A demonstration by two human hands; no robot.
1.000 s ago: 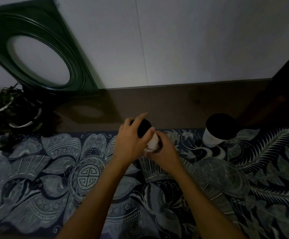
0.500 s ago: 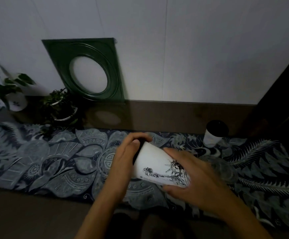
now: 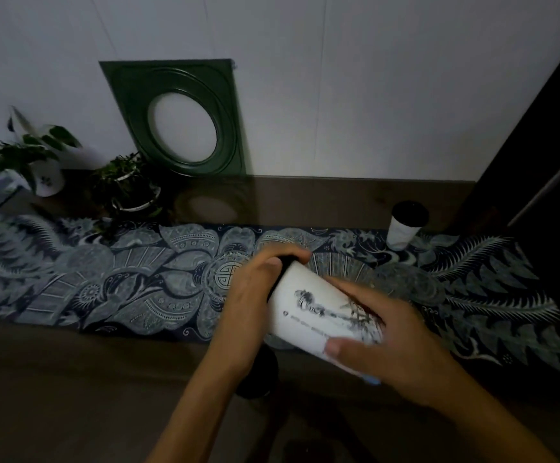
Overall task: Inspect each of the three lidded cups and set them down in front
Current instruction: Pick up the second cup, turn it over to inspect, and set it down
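Dim worktop (image 3: 322,202), patterned blue runner (image 3: 105,285). White printed cup (image 3: 315,315) held tilted above it: left hand (image 3: 255,295) curled over black lid, right hand (image 3: 382,342) wrapped round base. Second lidded cup (image 3: 405,225) stands far right. Best rotated slowly, lid pinned, then set upright near front edge.

Most of the patterned cloth (image 3: 131,289) in the left-center of the frame is open, so a hand can sweep through there easy. Blockers: two potted plants (image 3: 128,188) at far left, green frame (image 3: 185,118) leaning on the wall upper-center, one lidded cup (image 3: 405,225) standing at right, dark cabinet (image 3: 546,195) along the right edge.
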